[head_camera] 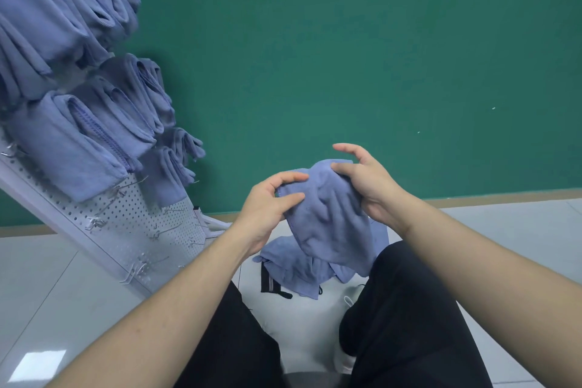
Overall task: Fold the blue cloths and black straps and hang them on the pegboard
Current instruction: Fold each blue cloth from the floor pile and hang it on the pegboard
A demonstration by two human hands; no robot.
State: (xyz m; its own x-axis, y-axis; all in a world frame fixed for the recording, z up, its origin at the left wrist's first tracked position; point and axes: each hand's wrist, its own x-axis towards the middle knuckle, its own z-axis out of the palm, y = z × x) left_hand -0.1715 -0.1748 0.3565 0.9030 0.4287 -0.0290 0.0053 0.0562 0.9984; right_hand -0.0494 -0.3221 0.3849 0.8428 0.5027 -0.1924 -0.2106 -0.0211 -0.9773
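Before a green wall (346,57), both hands, left (267,208) and right (368,186), pinch a blue cloth (330,220).

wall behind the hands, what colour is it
Plain dark green wall, seen in the head view.

Both forearms reach forward, left hand (267,201) and right hand (368,183) each in a curled-finger grip.

Both forearms are bare to the frame's lower edge, with no sleeves, watch or rings showing on the left hand (264,208) or the right hand (371,186). The legs wear plain black trousers (409,309) of smooth, matte cloth, faintly creased at the knees.
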